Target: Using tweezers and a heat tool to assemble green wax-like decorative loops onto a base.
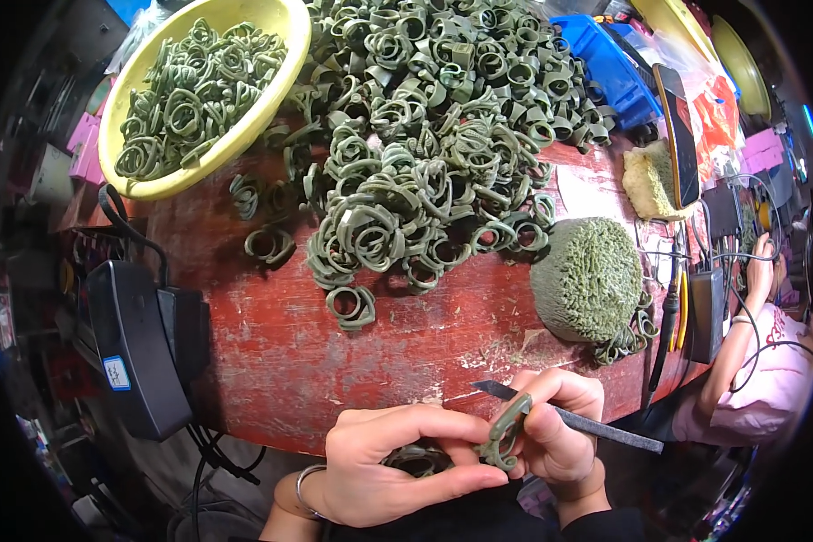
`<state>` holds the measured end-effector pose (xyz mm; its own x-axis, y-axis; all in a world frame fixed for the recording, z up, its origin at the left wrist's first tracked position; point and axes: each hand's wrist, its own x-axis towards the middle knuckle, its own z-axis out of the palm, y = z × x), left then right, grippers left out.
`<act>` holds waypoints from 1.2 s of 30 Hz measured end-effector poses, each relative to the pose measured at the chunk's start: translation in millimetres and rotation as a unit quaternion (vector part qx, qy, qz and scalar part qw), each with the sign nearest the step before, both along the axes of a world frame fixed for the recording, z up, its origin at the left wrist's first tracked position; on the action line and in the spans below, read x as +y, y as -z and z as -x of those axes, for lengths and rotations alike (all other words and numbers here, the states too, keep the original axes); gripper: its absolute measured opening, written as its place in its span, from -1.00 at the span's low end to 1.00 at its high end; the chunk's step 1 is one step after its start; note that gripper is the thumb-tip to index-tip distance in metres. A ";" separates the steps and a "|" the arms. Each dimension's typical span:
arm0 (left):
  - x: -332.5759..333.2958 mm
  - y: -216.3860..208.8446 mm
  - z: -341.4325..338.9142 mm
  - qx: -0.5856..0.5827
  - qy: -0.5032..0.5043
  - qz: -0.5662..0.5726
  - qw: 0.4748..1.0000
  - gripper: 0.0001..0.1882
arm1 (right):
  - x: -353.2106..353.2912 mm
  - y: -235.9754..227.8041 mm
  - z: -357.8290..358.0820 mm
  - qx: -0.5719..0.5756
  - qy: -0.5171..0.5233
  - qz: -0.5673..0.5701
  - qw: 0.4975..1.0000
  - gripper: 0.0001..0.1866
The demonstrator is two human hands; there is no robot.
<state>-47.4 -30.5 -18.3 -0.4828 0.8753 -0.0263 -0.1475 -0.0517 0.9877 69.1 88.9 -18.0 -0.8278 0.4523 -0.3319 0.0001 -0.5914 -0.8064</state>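
Over the near edge of the table, my left hand [370,456] pinches a green ring [504,434] between thumb and fingers, holding it on edge. More green ring pieces [415,461] show tucked in the same palm. My right hand [560,443] is closed round a slim grey blade-like tool [619,434] with a dark pointed tip, lying across its fingers. The right fingers also touch the ring. Beyond my hands, a large heap of similar green rings [370,230] spreads over the worn red table [271,370]; one ring [350,307] lies at its near edge.
A yellow basin [294,72] of green rings stands at the far left. To the right sit a round green-topped block [587,280], a yellowish sponge-like block [650,185], a phone [676,135] and a blue bin [605,72]. A black box [131,348] flanks the left edge. Another person's arm [741,334] is at the right.
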 end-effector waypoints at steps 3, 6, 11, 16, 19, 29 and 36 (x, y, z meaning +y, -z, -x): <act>-0.7 0.3 1.6 -0.018 0.007 -0.004 1.000 -0.72 | -1.4 1.3 2.2 0.001 -0.001 -0.007 1.000 -0.71; 0.0 0.4 0.8 -0.028 0.000 -0.005 1.000 -0.74 | -3.0 1.4 3.9 -0.004 -0.002 -0.055 0.998 -0.71; 3.5 0.8 0.6 -0.017 -0.009 0.022 1.000 -0.73 | 3.6 7.6 -4.4 0.054 -0.053 0.013 0.997 -0.86; 6.4 9.9 -7.6 -0.060 -0.009 -0.012 0.998 -0.75 | -6.7 14.6 -7.2 0.088 -0.022 0.049 0.995 -0.86; 8.5 10.6 -8.9 -0.059 -0.001 -0.020 0.998 -0.77 | -12.2 16.8 -8.7 0.105 0.024 0.098 0.989 -0.88; 12.0 5.1 -17.2 -0.128 0.007 -0.021 0.992 -0.83 | -5.8 15.8 -25.7 0.017 0.054 -0.185 0.981 -0.87; 18.0 2.6 -19.8 -0.133 0.048 -0.051 0.989 -0.82 | 2.7 -1.3 -39.0 0.086 0.088 -0.376 0.918 -0.62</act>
